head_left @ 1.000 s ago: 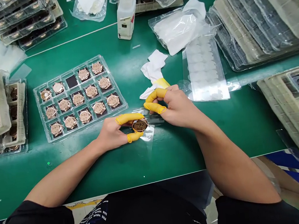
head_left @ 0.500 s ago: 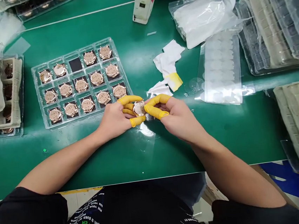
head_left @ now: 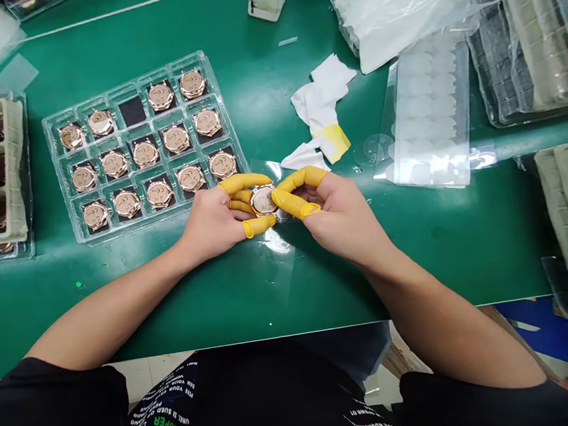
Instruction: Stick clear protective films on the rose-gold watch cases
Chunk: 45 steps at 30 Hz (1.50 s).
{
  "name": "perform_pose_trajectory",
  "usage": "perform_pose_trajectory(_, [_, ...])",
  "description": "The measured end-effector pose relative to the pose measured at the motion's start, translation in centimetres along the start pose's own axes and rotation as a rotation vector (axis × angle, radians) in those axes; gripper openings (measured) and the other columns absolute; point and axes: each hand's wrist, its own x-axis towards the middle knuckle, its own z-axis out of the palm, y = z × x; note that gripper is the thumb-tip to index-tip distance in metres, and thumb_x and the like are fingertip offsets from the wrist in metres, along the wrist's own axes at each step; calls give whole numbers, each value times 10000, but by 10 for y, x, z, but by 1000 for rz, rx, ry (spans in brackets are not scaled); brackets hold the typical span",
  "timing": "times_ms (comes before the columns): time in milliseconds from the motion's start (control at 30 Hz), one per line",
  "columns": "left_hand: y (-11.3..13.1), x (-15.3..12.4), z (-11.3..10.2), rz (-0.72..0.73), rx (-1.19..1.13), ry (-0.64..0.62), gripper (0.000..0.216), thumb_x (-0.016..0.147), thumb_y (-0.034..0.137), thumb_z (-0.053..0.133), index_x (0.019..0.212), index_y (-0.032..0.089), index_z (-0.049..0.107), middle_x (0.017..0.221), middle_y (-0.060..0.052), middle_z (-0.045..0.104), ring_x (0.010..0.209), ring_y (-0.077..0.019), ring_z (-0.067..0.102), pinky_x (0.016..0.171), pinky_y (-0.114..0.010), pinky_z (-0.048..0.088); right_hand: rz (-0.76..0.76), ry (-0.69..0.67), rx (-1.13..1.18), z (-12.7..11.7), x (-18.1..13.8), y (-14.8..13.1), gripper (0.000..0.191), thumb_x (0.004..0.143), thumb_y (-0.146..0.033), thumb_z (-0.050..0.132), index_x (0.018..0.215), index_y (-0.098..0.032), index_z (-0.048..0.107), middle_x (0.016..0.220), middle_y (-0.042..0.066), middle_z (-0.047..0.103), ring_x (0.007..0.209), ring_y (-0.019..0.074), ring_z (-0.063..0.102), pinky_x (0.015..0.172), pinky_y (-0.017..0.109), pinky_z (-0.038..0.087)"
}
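Observation:
My left hand, with yellow finger cots on its fingers and thumb, grips a rose-gold watch case by its rim, engraved back facing up. At the right edge of that case, my right hand has its yellow-covered thumb and forefinger pinched together, touching the case. What lies between those two fingertips is too small to tell. Left of the hands, a clear plastic tray carries rows of similar watch cases, backs up. One compartment in its far row shows only a black pad.
White cloth pieces lie beyond my right hand. Farther right are a clear sheet with pale film strips, a bag of white material and stacked trays. More trays with watch cases stand at the left.
The view has shifted slightly, so the tray and the table items appear a little higher and farther outward. Both hands keep nearly the same hold at the watch case, whose back now faces the camera more.

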Motion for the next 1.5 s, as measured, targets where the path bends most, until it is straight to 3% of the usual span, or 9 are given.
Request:
perform_pose_trajectory(667, [0, 1, 1, 9, 27, 13, 612, 631, 184, 909, 1218, 170, 738, 864, 15, 765, 705, -83, 728, 704, -182, 648, 52, 16, 6, 3, -2, -3, 161, 856, -368, 773, 902, -236, 694, 856, 9, 742, 780, 176, 673, 728, 339, 516])
perform_pose_trajectory(900, [0, 2, 1, 18, 42, 24, 616, 635, 226, 922, 1219, 167, 735, 813, 16, 757, 703, -87, 712, 682, -187, 629, -16, 165, 180, -4, 2, -2, 321, 955, -557, 727, 1048, -256, 666, 1077, 29, 737, 905, 153, 690, 741, 284, 585])
perform_pose_trajectory(967, [1, 2, 1, 16, 42, 19, 616, 636, 226, 918, 1221, 168, 734, 823, 12, 762, 706, -89, 711, 679, -192, 626, -16, 184, 175, -7, 3, -1, 291, 960, -541, 725, 982, -253, 688, 992, 15, 725, 803, 131, 664, 668, 266, 563])
perform_pose_trajectory(1033, [1, 2, 1, 16, 29, 20, 615, 636, 220, 912, 1221, 165, 732, 837, 7, 766, 715, -91, 711, 681, -195, 624, 11, 190, 165, -7, 4, 0, 323, 926, -505, 764, 786, -233, 659, 752, -14, 630, 616, 100, 557, 527, 240, 463])
perform_pose_trajectory(1100, [1, 2, 1, 20, 15, 21, 612, 632, 216, 909, 1215, 161, 732, 842, 4, 767, 719, -89, 708, 680, -191, 618, 43, 182, 199, -6, 5, 0, 389, 877, -495, 801, 682, -224, 601, 654, -30, 525, 529, 77, 447, 451, 227, 365])
perform_pose_trajectory(1200, [0, 2, 2, 37, 20, 31, 598, 632, 218, 907, 1204, 165, 738, 826, 8, 756, 697, -84, 691, 667, -189, 606, 49, 129, 275, -3, 6, -3, 319, 802, -491, 869, 923, -266, 678, 861, -8, 615, 617, 96, 537, 455, 228, 414])
perform_pose_trajectory(1267, [-1, 1, 2, 53, 41, 38, 584, 640, 225, 906, 1197, 171, 739, 793, 18, 740, 671, -83, 677, 643, -187, 589, 102, 43, 299, -1, 7, -5, 465, 738, -495, 928, 1077, -290, 683, 953, 0, 645, 650, 110, 589, 452, 234, 453])
perform_pose_trajectory(1400, [-3, 0, 1, 77, 45, -10, 596, 641, 198, 900, 1211, 168, 730, 768, 21, 741, 664, -96, 694, 638, -190, 585, 273, -141, 327, 5, 9, -10, 540, 520, -442, 1044, 889, -205, 731, 774, -4, 674, 567, 103, 571, 433, 230, 484])
perform_pose_trajectory(1500, [-3, 0, 0, 68, 8, -65, 599, 643, 211, 917, 1208, 152, 726, 820, -6, 777, 713, -121, 737, 671, -204, 607, 307, -140, 383, 9, 12, -12, 470, 442, -406, 1050, 686, -184, 716, 632, -4, 673, 515, 103, 565, 426, 225, 484])
